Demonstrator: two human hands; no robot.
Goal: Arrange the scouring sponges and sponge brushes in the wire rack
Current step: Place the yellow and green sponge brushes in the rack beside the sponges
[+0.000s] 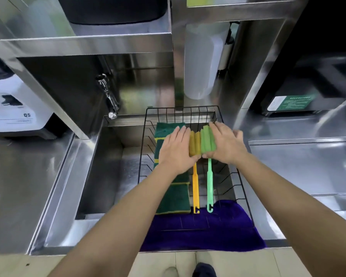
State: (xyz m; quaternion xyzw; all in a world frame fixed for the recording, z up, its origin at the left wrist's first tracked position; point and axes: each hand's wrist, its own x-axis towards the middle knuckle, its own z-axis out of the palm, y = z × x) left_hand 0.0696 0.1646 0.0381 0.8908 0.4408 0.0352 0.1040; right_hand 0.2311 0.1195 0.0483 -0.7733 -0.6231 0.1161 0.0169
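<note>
The black wire rack [190, 116] bridges the steel sink [108, 166], holding dark green scouring sponges [172, 198] at 9 o'clock beside orange [195, 186] and green sponge brushes [209, 180]; both hands, left [176, 150] and right [227, 144], press flat and spread, risking tipping the rack.

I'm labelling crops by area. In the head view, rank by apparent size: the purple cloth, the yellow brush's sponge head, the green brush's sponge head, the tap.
1. Purple cloth, clearly largest.
2. Tap, long but thin.
3. Green brush's sponge head and yellow brush's sponge head: look alike and are partly covered by hands, so unranked.
</note>
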